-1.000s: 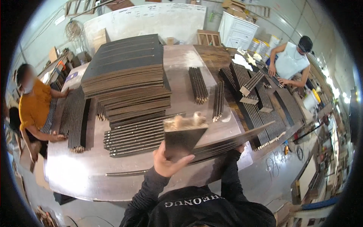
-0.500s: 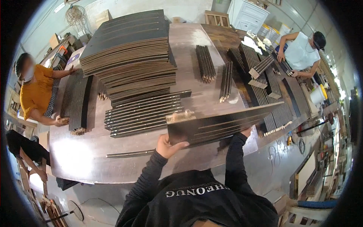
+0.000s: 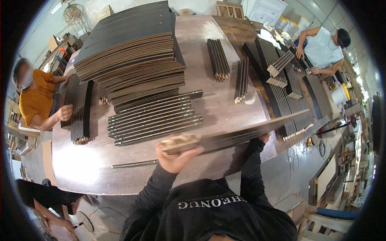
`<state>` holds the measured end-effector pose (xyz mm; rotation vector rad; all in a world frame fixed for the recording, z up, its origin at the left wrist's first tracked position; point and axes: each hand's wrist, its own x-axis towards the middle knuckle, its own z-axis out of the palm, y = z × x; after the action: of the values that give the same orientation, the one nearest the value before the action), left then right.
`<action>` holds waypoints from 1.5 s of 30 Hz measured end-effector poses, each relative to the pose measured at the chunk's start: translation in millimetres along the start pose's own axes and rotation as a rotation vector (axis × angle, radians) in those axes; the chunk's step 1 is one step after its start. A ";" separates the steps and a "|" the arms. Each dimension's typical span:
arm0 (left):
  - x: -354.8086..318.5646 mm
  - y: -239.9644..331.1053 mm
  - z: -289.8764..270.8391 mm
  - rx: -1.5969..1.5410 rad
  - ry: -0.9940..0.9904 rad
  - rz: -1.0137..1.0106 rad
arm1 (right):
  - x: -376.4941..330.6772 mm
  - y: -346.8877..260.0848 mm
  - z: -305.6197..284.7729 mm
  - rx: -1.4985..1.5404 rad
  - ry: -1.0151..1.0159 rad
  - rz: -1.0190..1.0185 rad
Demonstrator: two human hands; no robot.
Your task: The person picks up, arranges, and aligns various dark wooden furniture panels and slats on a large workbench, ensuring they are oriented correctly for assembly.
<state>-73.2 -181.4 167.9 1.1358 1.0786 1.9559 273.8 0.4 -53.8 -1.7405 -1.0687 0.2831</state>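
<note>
I hold a long bundle of dark wooden strips [image 3: 237,135] above the near part of the table, slanting up to the right. My left hand [image 3: 177,159] grips its left end, where pale, rough wood shows, blurred by motion. My right hand [image 3: 265,138] is at the underside toward the other end; most of its fingers are hidden behind the bundle. Just beyond my left hand lies a row of dark strips with light marks [image 3: 155,118]. A single thin strip [image 3: 134,164] rests on the table left of my left hand.
A tall stack of dark panels [image 3: 128,44] stands at the back left. Strip bundles [image 3: 218,60] lie mid-table, with more piled on the right [image 3: 277,88]. A person in orange [image 3: 38,96] handles strips at the left; another in pale blue [image 3: 321,50] works at the far right.
The bundle has turned in my hands: its broad lined face has tipped away and its left end has swung left and nearer. The orange-clad person's near hand has lifted onto the strips.
</note>
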 end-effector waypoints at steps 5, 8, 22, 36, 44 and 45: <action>15.3 2.4 -35.8 -0.033 0.085 -0.175 | -6.2 6.2 1.2 -0.083 0.046 -0.018; 25.1 -5.6 -46.2 0.028 0.172 -0.195 | -13.2 11.5 3.5 -0.147 0.096 -0.039; 17.4 -9.9 -51.3 -0.176 0.206 -0.162 | -12.4 15.4 2.0 -0.229 0.048 -0.050; 18.7 -18.6 -45.3 -0.067 -0.005 -0.004 | -15.8 29.9 -2.4 -0.149 0.021 -0.009; 7.5 -13.4 -37.8 -0.080 0.037 -0.172 | 4.6 52.5 3.4 0.131 -0.059 0.072; 7.5 -21.0 -39.7 -0.002 -0.073 0.033 | 7.8 67.0 2.3 0.138 -0.060 0.117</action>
<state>-109.6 -178.8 140.7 1.2220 1.0248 1.9250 312.0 2.8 -109.5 -1.6818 -0.9682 0.4747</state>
